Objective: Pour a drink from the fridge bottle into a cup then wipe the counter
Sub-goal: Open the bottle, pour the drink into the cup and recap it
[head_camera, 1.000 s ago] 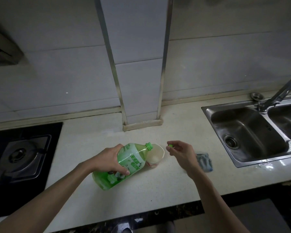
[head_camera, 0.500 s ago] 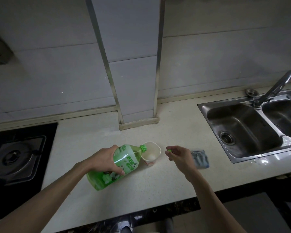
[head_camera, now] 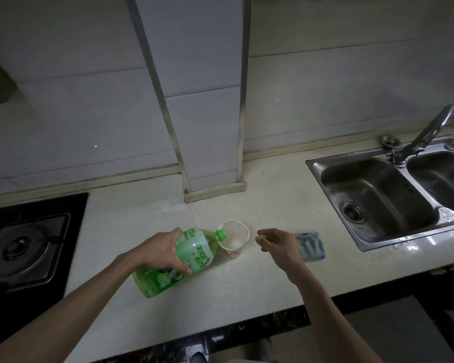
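My left hand [head_camera: 159, 251] grips a green plastic bottle [head_camera: 194, 254] round its middle. The bottle is tipped to the right, its open neck over the rim of a white paper cup [head_camera: 233, 238] standing on the pale counter [head_camera: 220, 297]. Pale liquid shows at the cup's bottom. My right hand [head_camera: 278, 246] hovers just right of the cup and pinches the small green bottle cap [head_camera: 261, 235] between thumb and fingertips. A folded blue-grey cloth [head_camera: 309, 244] lies on the counter right of that hand.
A steel double sink [head_camera: 378, 203] with a tap [head_camera: 427, 132] fills the right side. A black gas hob [head_camera: 24, 244] sits at the left. A tiled pillar [head_camera: 212, 189] stands on the counter behind the cup. The counter's dark front edge runs below.
The bottle stays tipped at the cup, its neck now a little lower over the rim. My right hand with the cap has barely moved. The camera view shifted slightly.
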Demonstrator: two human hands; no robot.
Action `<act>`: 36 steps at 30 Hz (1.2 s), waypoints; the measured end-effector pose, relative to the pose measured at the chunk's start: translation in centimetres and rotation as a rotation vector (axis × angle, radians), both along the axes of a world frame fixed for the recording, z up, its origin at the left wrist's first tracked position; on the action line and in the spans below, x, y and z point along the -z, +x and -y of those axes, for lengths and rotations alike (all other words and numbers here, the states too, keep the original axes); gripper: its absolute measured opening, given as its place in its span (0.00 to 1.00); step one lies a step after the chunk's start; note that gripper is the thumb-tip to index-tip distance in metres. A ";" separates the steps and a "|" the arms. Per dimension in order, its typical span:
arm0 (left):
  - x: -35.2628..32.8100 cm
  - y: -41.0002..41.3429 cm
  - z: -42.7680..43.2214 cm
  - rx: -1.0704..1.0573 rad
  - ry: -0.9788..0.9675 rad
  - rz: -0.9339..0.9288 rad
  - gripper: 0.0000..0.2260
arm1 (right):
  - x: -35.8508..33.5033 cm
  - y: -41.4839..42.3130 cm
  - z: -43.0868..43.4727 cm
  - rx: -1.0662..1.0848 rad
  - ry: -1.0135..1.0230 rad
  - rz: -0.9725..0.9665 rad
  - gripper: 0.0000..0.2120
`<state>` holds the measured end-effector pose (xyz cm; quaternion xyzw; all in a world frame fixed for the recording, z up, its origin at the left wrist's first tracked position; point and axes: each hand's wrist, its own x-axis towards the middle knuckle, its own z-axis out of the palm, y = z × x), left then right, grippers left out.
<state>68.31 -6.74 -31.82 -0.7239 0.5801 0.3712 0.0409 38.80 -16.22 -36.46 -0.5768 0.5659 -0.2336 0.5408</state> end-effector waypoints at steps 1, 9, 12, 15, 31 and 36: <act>0.1 0.0 0.0 0.002 0.002 0.001 0.33 | 0.1 0.0 0.0 -0.002 -0.003 -0.004 0.14; 0.1 0.1 0.1 0.002 0.014 0.030 0.35 | 0.6 -0.2 -0.2 0.001 -0.017 -0.022 0.14; 0.1 0.1 0.2 0.004 0.017 0.042 0.35 | 0.7 -0.3 -0.3 -0.003 -0.014 -0.025 0.14; 0.0 0.0 0.3 0.007 0.021 0.050 0.35 | 0.8 -0.3 -0.3 -0.005 -0.021 -0.037 0.13; 0.0 -0.5 0.5 0.024 0.031 0.061 0.35 | 1.1 -1.3 -0.6 -0.010 -0.050 -0.066 0.13; 0.1 -0.4 0.6 0.025 0.038 0.071 0.36 | 1.2 -1.4 -0.6 -0.007 -0.044 -0.063 0.12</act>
